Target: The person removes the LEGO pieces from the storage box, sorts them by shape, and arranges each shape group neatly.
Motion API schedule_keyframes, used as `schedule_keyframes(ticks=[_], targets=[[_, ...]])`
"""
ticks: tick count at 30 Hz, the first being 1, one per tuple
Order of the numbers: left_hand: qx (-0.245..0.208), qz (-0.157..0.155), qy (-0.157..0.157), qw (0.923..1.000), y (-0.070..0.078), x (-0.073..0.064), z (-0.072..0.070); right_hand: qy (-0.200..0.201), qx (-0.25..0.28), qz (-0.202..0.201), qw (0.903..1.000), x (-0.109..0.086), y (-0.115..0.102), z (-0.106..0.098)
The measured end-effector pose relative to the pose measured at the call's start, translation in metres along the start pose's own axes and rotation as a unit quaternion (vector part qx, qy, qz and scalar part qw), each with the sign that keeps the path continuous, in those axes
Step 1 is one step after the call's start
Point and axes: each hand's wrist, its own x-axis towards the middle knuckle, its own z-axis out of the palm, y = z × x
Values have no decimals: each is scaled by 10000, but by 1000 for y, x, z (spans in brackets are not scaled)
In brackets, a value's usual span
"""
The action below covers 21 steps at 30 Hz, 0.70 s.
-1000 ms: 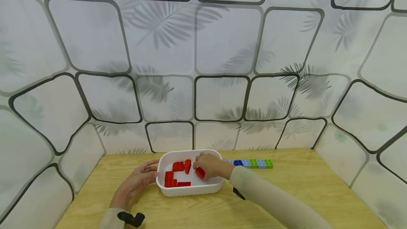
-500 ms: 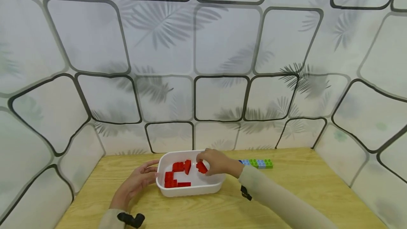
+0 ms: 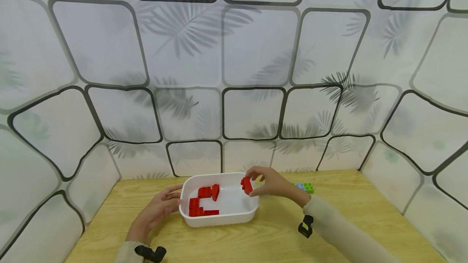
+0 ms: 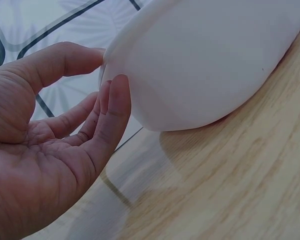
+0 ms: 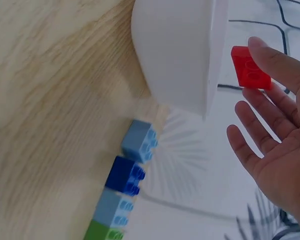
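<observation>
My right hand (image 3: 272, 182) pinches a red toy building brick (image 3: 246, 186) between thumb and fingers, raised at the right rim of a white plastic tub (image 3: 219, 219). In the right wrist view the brick (image 5: 250, 70) hangs beyond the tub wall, its studs partly showing, while the other fingers stay loosely spread. At the tub's left end, my left hand (image 3: 161, 207) has its fingertips against the outer wall, fingers relaxed. Inside the tub lie several red bricks (image 3: 196, 206), grouped to the left, with one angled red brick (image 3: 215, 192) nearer the middle.
Behind my right hand runs a row of blue and green bricks (image 3: 308, 188), partly hidden. In the right wrist view the row includes a dark blue brick (image 5: 124, 175) and a light blue end brick (image 5: 137, 141). A patterned cloth wall (image 3: 252, 113) bounds the wooden table (image 3: 292, 238).
My right hand has lifted the red brick from the tub's floor and carried it right to the rim. The left hand and tub have stayed put.
</observation>
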Motion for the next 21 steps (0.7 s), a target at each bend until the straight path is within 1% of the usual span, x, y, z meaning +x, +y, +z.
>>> schedule_keyframes(ticks=[4, 6, 11, 16, 21], targets=[[48, -51, 68, 10000, 1, 0, 2, 156, 176, 83, 9997, -17, 13, -11], [75, -78, 118, 9999, 1, 0, 2, 223, 182, 125, 9995, -25, 22, -14], [102, -64, 104, 9999, 1, 0, 1, 330, 305, 122, 9989, -44, 40, -18], [47, -25, 44, 10000, -1, 1, -1, 143, 628, 351, 9973, -58, 50, -12], [-28, -6, -12, 10000, -3, 1, 0, -89, 836, 638, 9944, -67, 56, -2]])
